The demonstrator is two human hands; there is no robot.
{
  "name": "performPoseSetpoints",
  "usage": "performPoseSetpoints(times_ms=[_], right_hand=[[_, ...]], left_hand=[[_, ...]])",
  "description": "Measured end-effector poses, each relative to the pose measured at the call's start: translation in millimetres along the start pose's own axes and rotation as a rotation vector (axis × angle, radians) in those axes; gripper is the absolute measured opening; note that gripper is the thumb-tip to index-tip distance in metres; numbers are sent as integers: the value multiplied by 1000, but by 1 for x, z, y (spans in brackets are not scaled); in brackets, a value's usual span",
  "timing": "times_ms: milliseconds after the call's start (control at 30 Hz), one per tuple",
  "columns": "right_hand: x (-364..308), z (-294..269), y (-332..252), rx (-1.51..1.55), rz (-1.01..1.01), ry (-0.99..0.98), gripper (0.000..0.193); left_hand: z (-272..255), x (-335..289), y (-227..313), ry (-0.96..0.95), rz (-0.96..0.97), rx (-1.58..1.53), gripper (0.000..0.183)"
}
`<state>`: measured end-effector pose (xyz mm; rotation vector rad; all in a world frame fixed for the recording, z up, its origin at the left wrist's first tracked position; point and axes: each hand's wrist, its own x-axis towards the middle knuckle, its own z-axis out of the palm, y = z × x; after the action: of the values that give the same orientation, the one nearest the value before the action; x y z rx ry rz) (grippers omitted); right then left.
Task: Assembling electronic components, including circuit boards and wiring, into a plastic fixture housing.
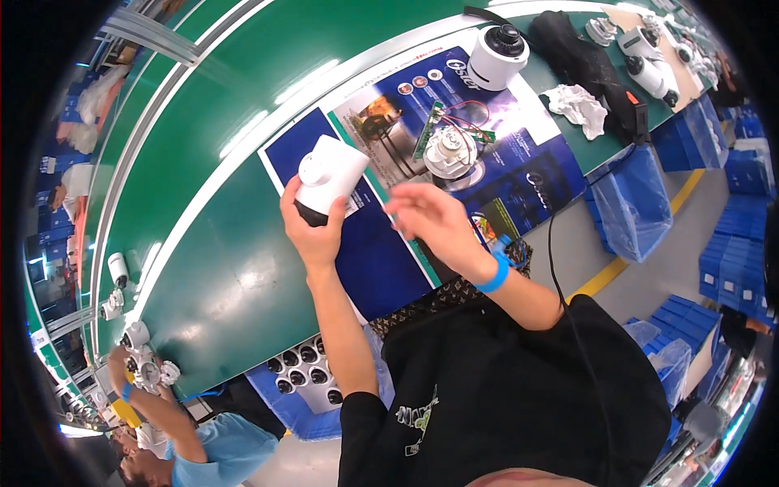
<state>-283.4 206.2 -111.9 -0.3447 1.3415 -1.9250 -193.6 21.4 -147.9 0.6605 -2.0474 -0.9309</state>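
Note:
My left hand (pixel 315 231) is wrapped round a white security camera housing (pixel 339 166) with a black lower end and a round knob on its side. It is held tilted above the blue printed cardboard sheet (pixel 369 272). My right hand (pixel 438 223), with a blue wrist strap (pixel 493 272), hovers just right of it, its fingers loosely bent and apart, with nothing visible in them. Beyond this hand, a round white camera base (pixel 451 154) with green circuit boards (pixel 428 130) and thin red wires lies on the cardboard. At its far edge stands a white dome camera (pixel 498 57).
A crumpled white cloth (pixel 578 109) and a dark fabric piece (pixel 572 57) lie at the far right. Several camera parts (pixel 649 73) are beyond them. A blue bin (pixel 304 406) of cameras stands below the bench's near edge. A co-worker (pixel 219 450) handles parts at the left.

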Motion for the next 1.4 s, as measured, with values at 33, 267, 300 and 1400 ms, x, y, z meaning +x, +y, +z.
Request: performPoseSetpoints(times_ms=[33, 267, 300, 1400], right_hand=[[-11, -3, -4, -301, -135, 30, 27], [0, -32, -11, -1077, -194, 372, 34], [2, -32, -10, -1092, -249, 455, 39], [36, -101, -129, -1352, -422, -180, 43]], left_hand=[[-1, -1, 0, -3, 8, -12, 67], [0, 3, 4, -4, -63, -15, 67], [-1, 4, 2, 6, -41, -13, 67], [-1, 4, 1, -24, -92, -105, 67]])
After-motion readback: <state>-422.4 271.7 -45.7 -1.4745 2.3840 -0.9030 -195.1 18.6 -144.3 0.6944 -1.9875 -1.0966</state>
